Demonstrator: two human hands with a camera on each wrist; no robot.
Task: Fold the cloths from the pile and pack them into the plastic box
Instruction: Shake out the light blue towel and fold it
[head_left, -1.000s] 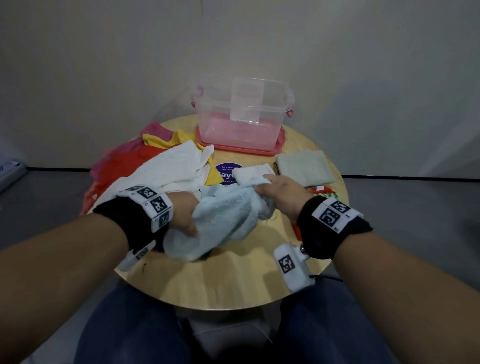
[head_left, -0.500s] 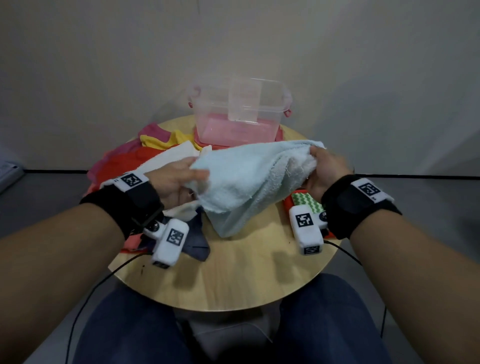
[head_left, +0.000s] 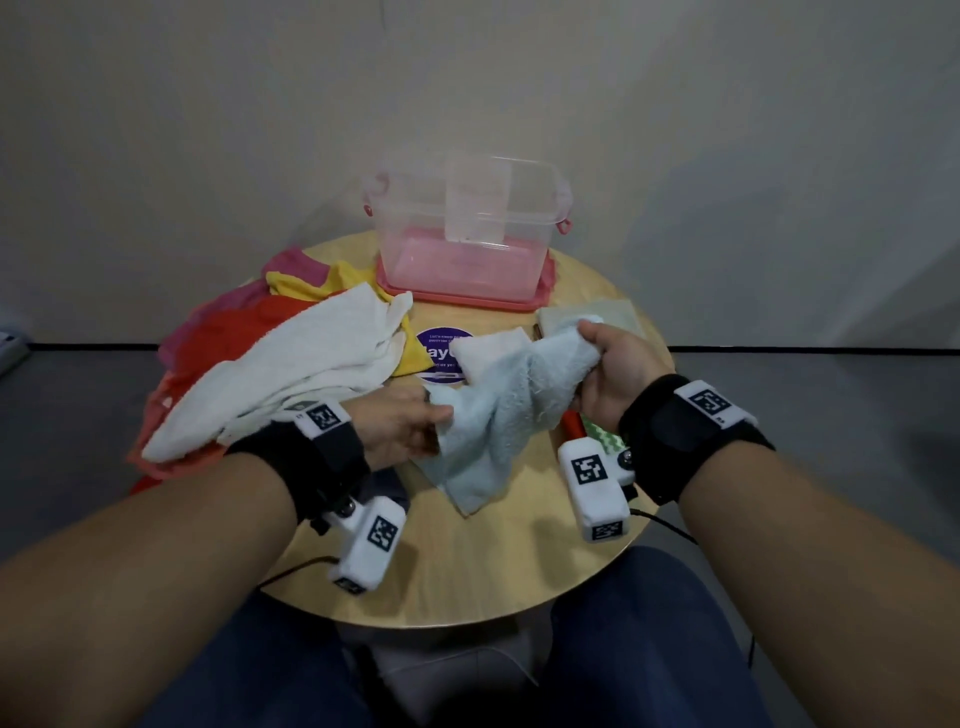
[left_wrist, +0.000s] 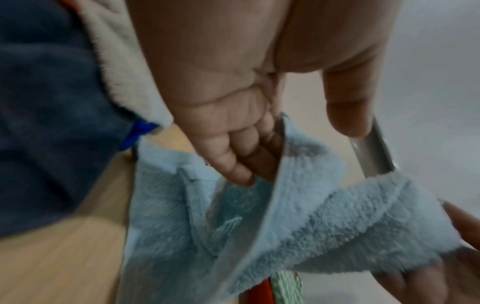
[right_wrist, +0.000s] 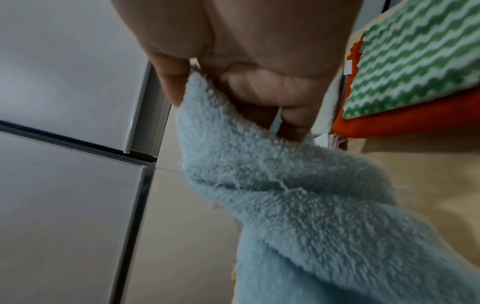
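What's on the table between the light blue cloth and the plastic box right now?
In the head view, a small folded white cloth and a round purple sticker lie between the light blue cloth and the plastic box.

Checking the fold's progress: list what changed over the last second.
The light blue cloth, bunched then spread wide, now sags twisted between both hands. The right hand keeps its grip; the left hand dropped lower. Plastic box and pile unchanged.

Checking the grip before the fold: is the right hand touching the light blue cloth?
Touching. The right wrist view shows the right hand pinching an edge of the light blue cloth between thumb and curled fingers.
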